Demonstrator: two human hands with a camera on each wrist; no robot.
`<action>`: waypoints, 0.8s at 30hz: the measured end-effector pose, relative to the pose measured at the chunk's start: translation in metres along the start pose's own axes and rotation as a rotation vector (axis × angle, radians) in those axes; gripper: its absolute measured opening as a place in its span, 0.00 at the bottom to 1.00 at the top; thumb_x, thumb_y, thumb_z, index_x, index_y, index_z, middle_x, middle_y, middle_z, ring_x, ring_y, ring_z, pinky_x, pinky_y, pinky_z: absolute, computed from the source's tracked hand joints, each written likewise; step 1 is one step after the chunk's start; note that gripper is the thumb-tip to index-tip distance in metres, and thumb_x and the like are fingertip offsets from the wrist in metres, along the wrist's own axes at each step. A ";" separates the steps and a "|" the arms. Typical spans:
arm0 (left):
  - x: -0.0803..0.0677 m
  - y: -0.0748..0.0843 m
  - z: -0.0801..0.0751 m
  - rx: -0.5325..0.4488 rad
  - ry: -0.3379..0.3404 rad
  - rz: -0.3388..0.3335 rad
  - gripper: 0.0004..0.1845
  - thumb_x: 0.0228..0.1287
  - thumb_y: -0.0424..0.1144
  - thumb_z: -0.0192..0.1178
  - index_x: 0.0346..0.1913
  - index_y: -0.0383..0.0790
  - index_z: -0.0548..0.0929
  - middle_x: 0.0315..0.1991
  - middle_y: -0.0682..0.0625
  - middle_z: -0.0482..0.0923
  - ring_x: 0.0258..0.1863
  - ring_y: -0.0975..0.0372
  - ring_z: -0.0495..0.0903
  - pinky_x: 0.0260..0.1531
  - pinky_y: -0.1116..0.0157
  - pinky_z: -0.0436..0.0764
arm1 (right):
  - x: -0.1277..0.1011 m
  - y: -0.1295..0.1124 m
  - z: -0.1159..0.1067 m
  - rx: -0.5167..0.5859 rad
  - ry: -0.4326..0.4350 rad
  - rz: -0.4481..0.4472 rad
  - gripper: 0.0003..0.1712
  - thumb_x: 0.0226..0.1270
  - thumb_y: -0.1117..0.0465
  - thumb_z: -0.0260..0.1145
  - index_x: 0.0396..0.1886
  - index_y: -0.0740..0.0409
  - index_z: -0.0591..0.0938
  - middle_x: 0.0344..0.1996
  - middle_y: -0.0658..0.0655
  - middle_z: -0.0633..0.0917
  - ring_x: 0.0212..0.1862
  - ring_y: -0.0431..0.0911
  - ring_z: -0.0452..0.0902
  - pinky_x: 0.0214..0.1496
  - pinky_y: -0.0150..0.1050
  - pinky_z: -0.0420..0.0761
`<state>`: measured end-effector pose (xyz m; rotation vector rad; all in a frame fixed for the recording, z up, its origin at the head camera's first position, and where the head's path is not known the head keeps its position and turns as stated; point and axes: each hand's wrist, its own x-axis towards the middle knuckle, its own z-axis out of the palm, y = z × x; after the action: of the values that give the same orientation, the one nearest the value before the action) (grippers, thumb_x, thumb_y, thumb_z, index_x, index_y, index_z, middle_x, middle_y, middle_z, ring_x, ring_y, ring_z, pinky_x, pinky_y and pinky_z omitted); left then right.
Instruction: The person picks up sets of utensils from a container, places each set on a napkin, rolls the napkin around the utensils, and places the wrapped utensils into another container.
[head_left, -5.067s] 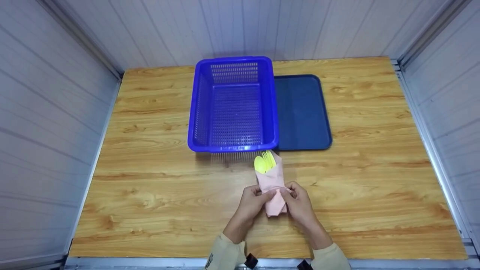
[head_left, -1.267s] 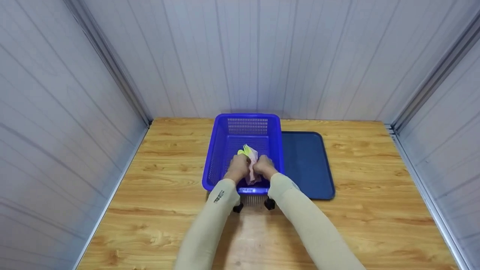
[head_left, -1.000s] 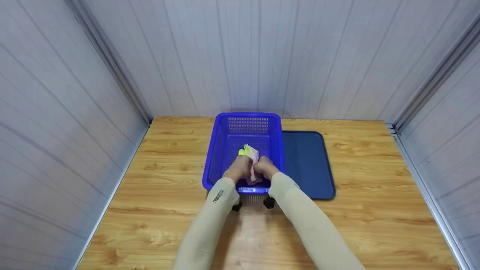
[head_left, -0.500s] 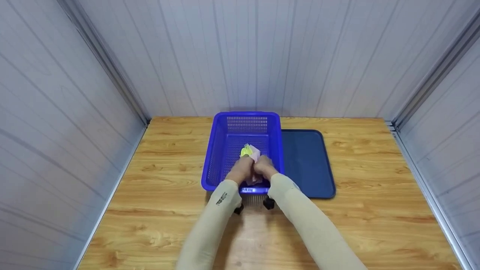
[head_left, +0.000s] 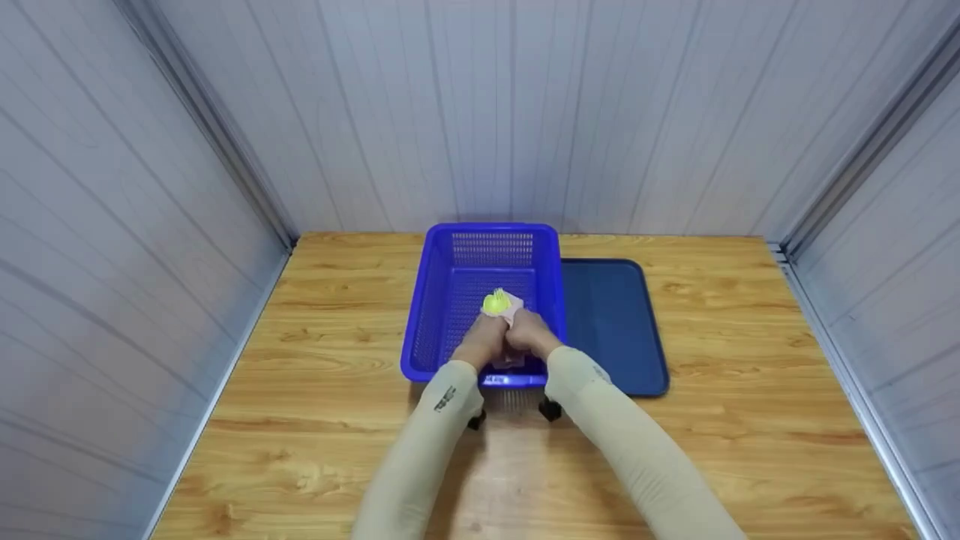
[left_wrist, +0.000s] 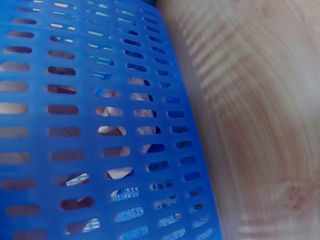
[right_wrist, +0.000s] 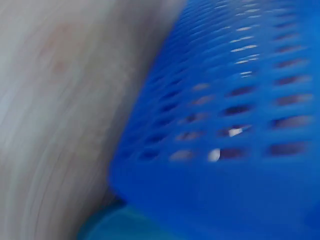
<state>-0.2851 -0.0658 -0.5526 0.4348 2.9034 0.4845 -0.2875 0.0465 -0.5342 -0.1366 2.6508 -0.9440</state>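
Observation:
In the head view a yellow spoon (head_left: 493, 304) and yellow fork (head_left: 501, 295) stick out of a folded pink napkin (head_left: 516, 303). My left hand (head_left: 484, 337) grips this bundle from the left, and my right hand (head_left: 529, 331) grips it from the right, knuckles close together. Both reach inside the front part of the blue plastic basket (head_left: 529, 381), over its front rim. The hands cover most of the napkin; its lower end shows below them. Both wrist views look at the slotted basket wall (left_wrist: 89, 125), with bits of the hands and napkin visible through the slots.
A dark blue tray (head_left: 615, 322) lies against the basket's right side, partly behind it. The wood-grain table (head_left: 300, 420) extends around them. A white panel wall (head_left: 480, 112) rises behind, with side walls left and right.
Since about five seconds ago, the wrapped cutlery has gone from above the table in front into the basket. During the last second the hands have drawn closer together and the cutlery has shifted slightly right.

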 end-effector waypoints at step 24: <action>-0.009 0.006 -0.003 0.196 -0.084 0.051 0.08 0.51 0.39 0.68 0.29 0.38 0.82 0.33 0.47 0.80 0.41 0.51 0.79 0.44 0.56 0.80 | -0.035 -0.014 -0.061 0.361 -0.144 0.032 0.13 0.73 0.64 0.51 0.37 0.66 0.81 0.31 0.59 0.80 0.25 0.45 0.79 0.29 0.38 0.82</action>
<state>-0.2757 -0.0642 -0.5467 0.5432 2.8745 0.1839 -0.2753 0.0794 -0.4714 -0.0741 2.3027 -1.3288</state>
